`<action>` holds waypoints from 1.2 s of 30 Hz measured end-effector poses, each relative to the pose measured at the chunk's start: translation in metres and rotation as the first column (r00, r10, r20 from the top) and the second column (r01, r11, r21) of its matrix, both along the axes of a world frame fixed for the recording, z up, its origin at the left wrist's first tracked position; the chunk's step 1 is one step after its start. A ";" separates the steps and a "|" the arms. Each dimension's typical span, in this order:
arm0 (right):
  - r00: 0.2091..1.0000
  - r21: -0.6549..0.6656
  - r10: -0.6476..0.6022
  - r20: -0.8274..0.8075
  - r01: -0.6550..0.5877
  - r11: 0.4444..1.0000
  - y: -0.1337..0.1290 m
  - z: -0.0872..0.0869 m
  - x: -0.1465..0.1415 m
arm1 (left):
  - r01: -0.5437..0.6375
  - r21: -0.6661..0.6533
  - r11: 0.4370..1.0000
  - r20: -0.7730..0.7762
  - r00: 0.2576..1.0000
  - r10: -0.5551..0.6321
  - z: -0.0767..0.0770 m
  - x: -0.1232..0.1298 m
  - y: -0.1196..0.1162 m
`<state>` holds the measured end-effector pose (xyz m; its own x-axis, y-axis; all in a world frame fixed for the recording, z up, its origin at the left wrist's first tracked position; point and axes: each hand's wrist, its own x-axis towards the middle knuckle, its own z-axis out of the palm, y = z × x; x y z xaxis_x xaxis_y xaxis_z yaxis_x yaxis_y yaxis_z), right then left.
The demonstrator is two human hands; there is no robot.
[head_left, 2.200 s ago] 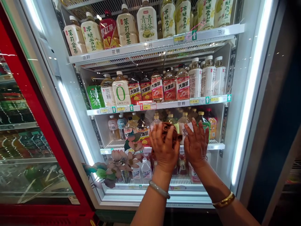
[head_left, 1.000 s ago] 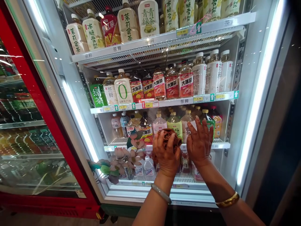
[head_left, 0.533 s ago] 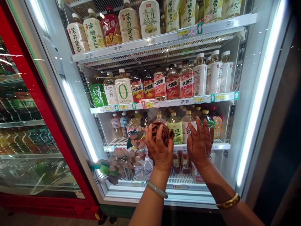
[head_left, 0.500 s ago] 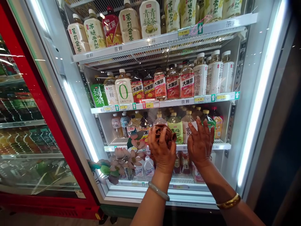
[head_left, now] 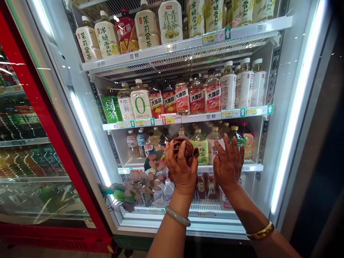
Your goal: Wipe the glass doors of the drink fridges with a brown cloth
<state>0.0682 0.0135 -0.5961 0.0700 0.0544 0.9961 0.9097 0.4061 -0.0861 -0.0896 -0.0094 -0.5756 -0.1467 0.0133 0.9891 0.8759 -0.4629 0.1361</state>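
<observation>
My left hand [head_left: 184,175] is curled around a bunched brown cloth [head_left: 179,144] and holds it up against the glass front of a drinks fridge. The cloth bulges out past my fingertips. To its right, my right hand [head_left: 228,164] lies flat with the fingers stretched upward and seems to rest on the glass, holding nothing. A pink flower decal with green leaves [head_left: 142,179] is on the glass, left of my left hand. Behind the glass, a bottle with a pale green label [head_left: 201,150] shows between my hands.
Rows of bottled tea stand on white shelves [head_left: 188,117] behind the glass. Bright light strips [head_left: 90,138] run up both sides of the fridge. At the left is another fridge with a red frame [head_left: 67,175] and more bottles inside.
My left hand and the cloth have shifted slightly left and up. My right hand stays flat in nearly the same place. The whole view has moved a little.
</observation>
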 end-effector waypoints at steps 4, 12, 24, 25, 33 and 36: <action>1.000 -0.002 -0.007 0.000 0.007 1.000 0.001 -0.001 0.000 | -0.002 -0.013 1.000 -0.045 0.999 0.002 -0.029 0.009 -0.004; 1.000 0.015 -0.012 -0.009 0.012 1.000 0.003 -0.001 0.000 | 0.079 -0.032 0.996 -0.357 0.930 -0.086 -0.049 0.015 -0.007; 1.000 0.004 -0.016 -0.001 0.016 1.000 0.001 -0.001 0.000 | 0.038 -0.042 0.998 -0.157 0.987 -0.045 -0.053 0.013 -0.009; 1.000 0.009 -0.019 0.000 0.019 1.000 0.002 -0.001 0.000 | 0.057 -0.046 0.997 -0.217 0.974 -0.065 -0.060 0.017 -0.010; 1.000 0.003 -0.009 0.004 0.009 1.000 0.003 -0.002 0.000 | 0.072 -0.041 0.997 -0.258 0.963 -0.080 -0.027 0.008 -0.006; 1.000 -0.004 -0.001 0.003 0.001 1.000 0.001 -0.001 0.000 | 0.014 -0.020 1.000 -0.013 1.000 -0.014 -0.007 -0.005 -0.002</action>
